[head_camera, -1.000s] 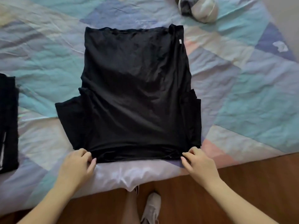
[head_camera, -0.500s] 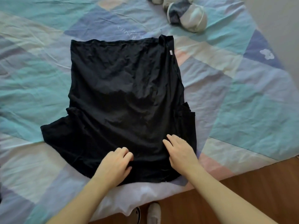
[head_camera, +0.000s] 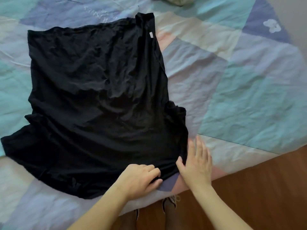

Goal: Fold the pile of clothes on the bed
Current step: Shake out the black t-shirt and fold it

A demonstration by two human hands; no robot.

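A black garment (head_camera: 93,97) lies spread flat on the patchwork bedspread (head_camera: 240,80), with a small white tag near its far right corner. My left hand (head_camera: 141,178) rests on the garment's near right corner, fingers curled and pinching the hem. My right hand (head_camera: 196,161) lies flat and open beside that corner, thumb touching the black cloth and fingers spread on the bedspread at the garment's right edge.
A bundle of light and dark clothes (head_camera: 177,0) lies at the far edge of the view. The bed's near edge meets a wooden floor (head_camera: 257,188) at the lower right. My shoes (head_camera: 169,206) show below the bed edge.
Both hands have shifted right along the garment's near edge to its right corner. The left hand now pinches the hem; the right hand has slid off onto the bedspread. The view has moved closer.
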